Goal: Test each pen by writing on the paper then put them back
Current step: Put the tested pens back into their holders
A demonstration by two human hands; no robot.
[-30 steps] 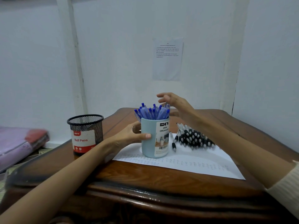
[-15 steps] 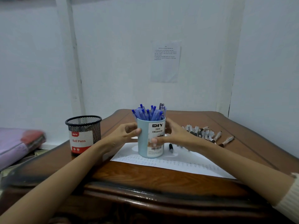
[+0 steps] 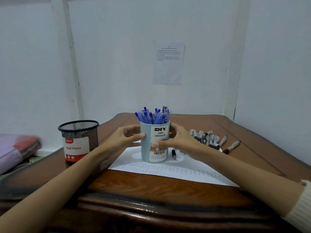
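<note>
Blue pen cup [image 3: 152, 148] upright on paper [image 3: 185, 170], gripped between left hand [image 3: 122, 140] and right hand [image 3: 176, 142]

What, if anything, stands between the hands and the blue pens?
Nothing visible. Both the left hand and right hand grip the organizer cup, and the blue pens stick out of its open top.

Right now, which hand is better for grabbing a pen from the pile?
Probably the right hand: it holds the cup on the side nearest the pile. The left hand sits on the cup's far side.
</note>
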